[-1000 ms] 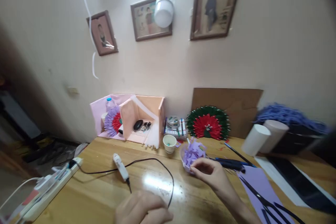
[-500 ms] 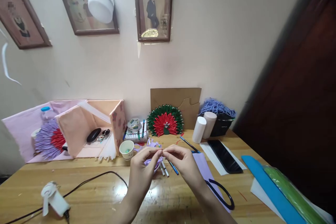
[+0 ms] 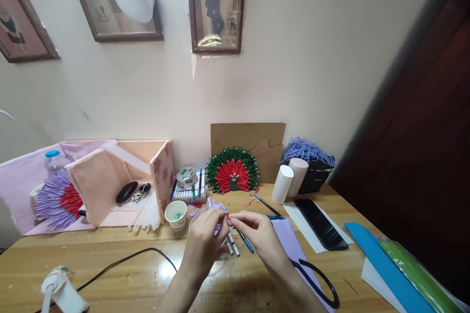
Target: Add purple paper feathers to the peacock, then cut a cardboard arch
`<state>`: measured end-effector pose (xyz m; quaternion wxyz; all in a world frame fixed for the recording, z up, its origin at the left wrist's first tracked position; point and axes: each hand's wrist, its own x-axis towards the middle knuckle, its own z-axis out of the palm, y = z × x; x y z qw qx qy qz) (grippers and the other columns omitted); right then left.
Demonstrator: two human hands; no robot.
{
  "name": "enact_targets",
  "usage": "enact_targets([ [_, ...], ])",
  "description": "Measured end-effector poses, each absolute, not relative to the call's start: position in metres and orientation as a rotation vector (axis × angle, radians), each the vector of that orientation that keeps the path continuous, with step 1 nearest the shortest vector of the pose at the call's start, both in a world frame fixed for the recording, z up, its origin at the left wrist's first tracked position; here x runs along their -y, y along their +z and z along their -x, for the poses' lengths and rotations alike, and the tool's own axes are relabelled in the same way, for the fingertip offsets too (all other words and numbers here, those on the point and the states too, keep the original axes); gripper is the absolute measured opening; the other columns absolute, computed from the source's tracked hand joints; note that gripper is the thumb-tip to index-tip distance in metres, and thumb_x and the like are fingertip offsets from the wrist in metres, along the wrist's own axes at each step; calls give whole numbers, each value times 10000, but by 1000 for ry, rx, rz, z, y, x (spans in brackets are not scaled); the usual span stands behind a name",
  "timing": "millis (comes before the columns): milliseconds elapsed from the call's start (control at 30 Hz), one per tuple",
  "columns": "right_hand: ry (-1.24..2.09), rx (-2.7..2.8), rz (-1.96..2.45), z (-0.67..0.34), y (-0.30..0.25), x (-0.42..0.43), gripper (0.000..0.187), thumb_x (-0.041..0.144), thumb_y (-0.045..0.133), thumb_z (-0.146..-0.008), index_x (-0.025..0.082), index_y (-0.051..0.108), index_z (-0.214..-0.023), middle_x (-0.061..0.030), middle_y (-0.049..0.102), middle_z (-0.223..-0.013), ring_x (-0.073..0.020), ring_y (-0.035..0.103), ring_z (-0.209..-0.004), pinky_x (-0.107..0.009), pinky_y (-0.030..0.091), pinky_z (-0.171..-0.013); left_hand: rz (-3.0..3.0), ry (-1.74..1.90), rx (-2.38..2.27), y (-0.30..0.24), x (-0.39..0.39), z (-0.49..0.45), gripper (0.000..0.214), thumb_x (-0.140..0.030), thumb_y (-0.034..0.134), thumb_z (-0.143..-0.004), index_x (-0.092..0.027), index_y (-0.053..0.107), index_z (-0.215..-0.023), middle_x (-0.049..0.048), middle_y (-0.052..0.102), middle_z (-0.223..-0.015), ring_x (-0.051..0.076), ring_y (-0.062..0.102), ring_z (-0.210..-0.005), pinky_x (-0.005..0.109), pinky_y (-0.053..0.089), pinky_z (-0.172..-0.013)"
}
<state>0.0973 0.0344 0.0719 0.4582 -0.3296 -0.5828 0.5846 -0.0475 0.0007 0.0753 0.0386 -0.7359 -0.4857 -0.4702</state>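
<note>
My left hand and my right hand meet above the table's middle, thumbs and index fingers pinched tip to tip. Whatever lies between the fingertips is too small to make out. Purple strips lie behind and partly under my left hand. Below the pinch, white pens and a blue pen rest on the wood. A paper cup with small shiny bits inside stands left of my hands. Black-handled scissors lie by my right forearm on purple paper.
A red and green peacock craft leans on brown cardboard at the wall. Left stand a peach fabric-covered box and a white glue gun-like device with a cable. Right are white cylinders, a phone and blue sheets.
The view has shifted slightly. My left fingers have curled further inward, and both hands stay pinched together at nearly the same place.
</note>
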Motion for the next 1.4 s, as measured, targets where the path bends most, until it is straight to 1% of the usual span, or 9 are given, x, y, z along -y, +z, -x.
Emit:
enact_targets([
  [133, 1449, 1394, 806, -96, 71, -35, 231, 373, 714, -715, 196, 750, -859, -72, 728, -901, -219, 653, -907, -327, 490, -852, 2308, -1500, 1526, 77, -3, 57, 119, -143, 508, -861, -160, 626, -870, 46, 684, -817, 159, 638, -765, 263, 490, -703],
  [400, 1346, 1419, 861, -94, 60, -40, 205, 338, 727, -701, 192, 728, -845, -53, 714, -873, -195, 653, -851, -299, 506, -778, 2307, -2028, 1976, 80, -3, 67, 126, -266, 618, -807, -178, 707, -818, 42, 722, -806, 170, 671, -745, 249, 530, -687],
  [600, 1347, 1460, 846, -91, 56, -42, 207, 347, 721, -705, 183, 731, -831, -66, 719, -878, -208, 654, -862, -322, 503, -800, 2366, -1883, 1860, 78, -3, 61, 130, -242, 601, -821, -168, 707, -811, 52, 715, -793, 158, 658, -726, 245, 516, -667],
  [833, 1544, 1308, 828, -85, 53, -38, 259, 350, 760, -659, 206, 745, -874, -72, 731, -945, -234, 660, -917, -365, 498, -860, 2232, -1601, 1544, 72, -6, 61, 64, -141, 577, -809, -147, 634, -779, 31, 661, -710, 139, 611, -664, 245, 471, -635],
  [967, 1546, 1311, 785, -82, 53, -36, 246, 335, 751, -673, 221, 738, -891, -59, 727, -958, -219, 656, -925, -346, 497, -857, 2203, -1661, 1638, 72, -8, 65, 64, -157, 569, -808, -152, 604, -755, 22, 641, -706, 130, 602, -649, 237, 469, -626],
  [1067, 1344, 1392, 831, -84, 54, -37, 213, 325, 742, -682, 203, 728, -857, -52, 712, -877, -201, 655, -827, -321, 512, -764, 2126, -1889, 1857, 74, -10, 70, 98, -226, 561, -828, -159, 627, -799, 32, 665, -760, 139, 623, -690, 238, 492, -651],
  [1167, 952, 1531, 884, -88, 54, -39, 118, 288, 713, -723, 199, 701, -799, -41, 676, -802, -189, 623, -772, -312, 486, -716, 2206, -2036, 2043, 76, -11, 71, 169, -301, 573, -827, -164, 669, -807, 44, 699, -781, 162, 646, -714, 249, 508, -657],
  [1267, 622, 1682, 847, -92, 54, -40, 41, 248, 679, -765, 208, 674, -772, -36, 666, -762, -190, 601, -758, -325, 459, -728, 2492, -1984, 2086, 76, -11, 67, 175, -306, 595, -814, -172, 706, -795, 50, 724, -796, 186, 663, -756, 265, 513, -693],
  [1400, 458, 1790, 789, -95, 52, -40, 15, 217, 645, -796, 217, 660, -794, -41, 664, -743, -195, 585, -732, -316, 455, -676, 2587, -1824, 2049, 75, -11, 63, 173, -289, 584, -824, -181, 711, -779, 46, 727, -783, 187, 661, -747, 270, 499, -699],
])
